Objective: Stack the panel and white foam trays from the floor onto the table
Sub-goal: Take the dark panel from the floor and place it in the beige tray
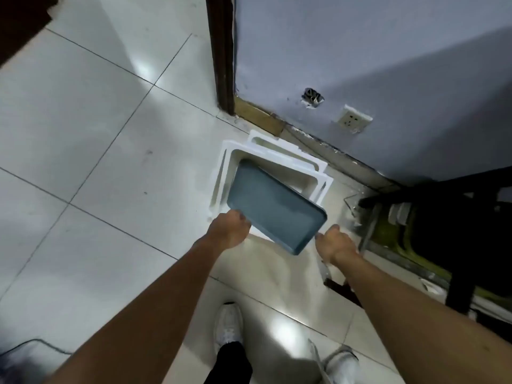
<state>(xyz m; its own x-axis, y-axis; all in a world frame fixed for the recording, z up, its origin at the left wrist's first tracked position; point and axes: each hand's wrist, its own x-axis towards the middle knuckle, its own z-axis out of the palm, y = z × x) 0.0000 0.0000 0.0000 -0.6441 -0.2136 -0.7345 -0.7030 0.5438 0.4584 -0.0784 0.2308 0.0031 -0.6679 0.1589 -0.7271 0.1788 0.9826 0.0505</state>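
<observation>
A grey-blue rectangular panel (273, 207) with rounded corners lies tilted on top of white foam trays (282, 159) that rest on the tiled floor by the wall. My left hand (230, 230) grips the panel's near left corner. My right hand (336, 243) is at the panel's near right edge, fingers curled; whether it touches the panel is unclear. At least two foam trays are stacked, offset from each other, and the panel hides most of the upper one.
A grey wall with a socket (354, 120) and a hole stands behind the trays. A dark door frame (221, 54) rises at centre top. A black table leg (462, 275) and clutter sit at right. My white shoes (228, 325) stand below.
</observation>
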